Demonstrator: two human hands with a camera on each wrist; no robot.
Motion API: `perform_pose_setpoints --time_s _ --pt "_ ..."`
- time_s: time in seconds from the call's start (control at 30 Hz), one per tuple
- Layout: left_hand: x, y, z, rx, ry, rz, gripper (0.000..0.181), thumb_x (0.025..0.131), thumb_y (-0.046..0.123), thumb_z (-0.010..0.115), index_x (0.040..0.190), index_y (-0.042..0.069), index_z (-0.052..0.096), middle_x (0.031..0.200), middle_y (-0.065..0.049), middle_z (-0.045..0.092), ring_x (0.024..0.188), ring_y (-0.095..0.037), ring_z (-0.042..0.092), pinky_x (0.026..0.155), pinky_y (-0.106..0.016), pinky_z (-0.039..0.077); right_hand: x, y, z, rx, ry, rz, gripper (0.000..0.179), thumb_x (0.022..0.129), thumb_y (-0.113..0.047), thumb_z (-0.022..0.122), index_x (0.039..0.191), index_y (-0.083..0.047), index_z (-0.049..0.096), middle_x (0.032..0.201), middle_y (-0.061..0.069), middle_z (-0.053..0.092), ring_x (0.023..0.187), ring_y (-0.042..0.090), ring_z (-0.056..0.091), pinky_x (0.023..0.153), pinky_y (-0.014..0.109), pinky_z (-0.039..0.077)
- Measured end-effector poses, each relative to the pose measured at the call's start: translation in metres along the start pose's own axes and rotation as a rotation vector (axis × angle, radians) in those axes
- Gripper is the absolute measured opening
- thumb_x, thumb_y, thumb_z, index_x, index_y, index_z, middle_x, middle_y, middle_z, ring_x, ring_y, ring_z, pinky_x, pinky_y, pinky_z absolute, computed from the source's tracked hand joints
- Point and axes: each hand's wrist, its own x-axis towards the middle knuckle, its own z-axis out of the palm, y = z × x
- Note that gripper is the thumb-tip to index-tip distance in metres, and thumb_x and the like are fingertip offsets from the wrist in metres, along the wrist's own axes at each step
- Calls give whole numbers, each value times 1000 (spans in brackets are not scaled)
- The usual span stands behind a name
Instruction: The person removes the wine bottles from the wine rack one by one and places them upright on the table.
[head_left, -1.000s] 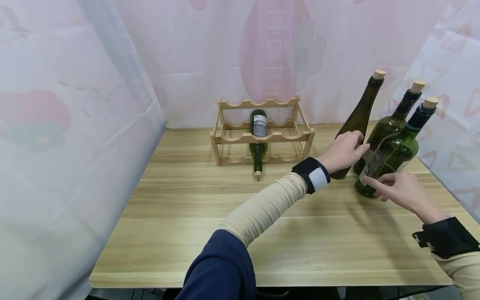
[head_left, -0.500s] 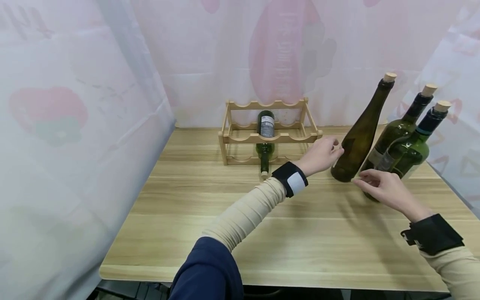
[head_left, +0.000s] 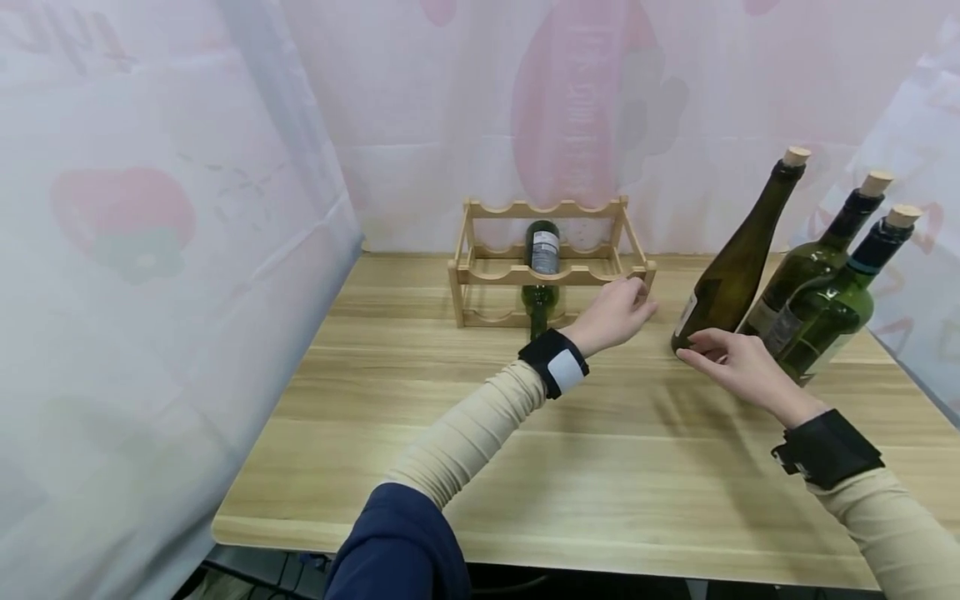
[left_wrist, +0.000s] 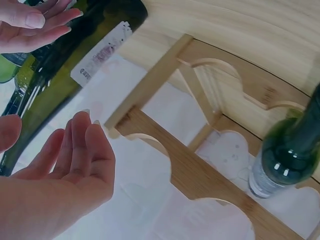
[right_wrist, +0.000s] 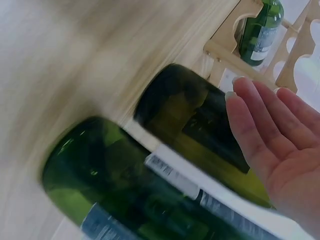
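In the head view my left hand (head_left: 611, 317) hovers just in front of the right end of a wooden wine rack (head_left: 637, 272), holding nothing. A green wine bottle (head_left: 542, 250) lies in the rack, its neck partly behind my wrist. My right hand (head_left: 738, 371) has its fingers loosely extended before the base of a slim olive-brown wine bottle (head_left: 738, 267); contact with it cannot be told. Two more green wine bottles, the rear one (head_left: 813, 258) and the front one (head_left: 832, 308), stand right of it. The right wrist view shows extended fingers (right_wrist: 262, 117) beside the slim bottle (right_wrist: 190, 120).
Corks, such as the slim bottle's cork (head_left: 797, 156), plug the standing bottles. The wood-grain table (head_left: 420, 400) ends at a front edge near me. Printed white sheets (head_left: 420, 108) hang behind and at both sides.
My left hand has moved left, away from the slim bottle toward the rack. My right hand has shifted left from the front green bottle to the slim bottle's base. The head view has turned slightly.
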Motion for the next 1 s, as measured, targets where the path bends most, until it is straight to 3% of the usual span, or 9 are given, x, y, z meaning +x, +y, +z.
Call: perform_pose_setpoints --time_s 0.23,0.37,0.6,0.73,1.0 --pt "-8 -13 -3 6 5 -14 27 100 25 52 113 4 63 104 -5 64 88 -12 57 73 -18 44 15 -7 10 17 -15 -34 37 94 -30 63 112 2 66 96 16 73 80 24 68 65 21 51" --pt "-12 -22 -3 -22 5 -44 23 99 25 53 108 7 63 96 -2 62 80 -11 54 64 -17 41 28 -10 16 5 -17 -63 39 95 -31 61 113 4 66 97 19 72 82 27 69 68 30 54" --pt "-17 -30 -3 -6 7 -59 23 99 26 53 108 8 63 99 -4 63 85 -12 56 66 -20 42 51 -16 26 0 12 -107 35 96 -27 59 111 4 67 98 22 72 80 30 69 67 40 55" --pt "-22 -34 -4 -13 -2 -66 21 99 24 54 108 7 63 102 -5 66 87 -13 60 68 -20 45 66 -22 27 -6 93 -159 30 96 -20 58 111 5 67 99 26 70 80 36 68 68 49 55" --pt "-31 -45 -4 -33 -35 -94 25 99 23 55 111 3 63 108 -9 67 95 -17 64 74 -21 49 93 -30 34 -158 399 -222 30 88 -9 62 112 10 61 104 28 62 93 43 59 70 54 50"
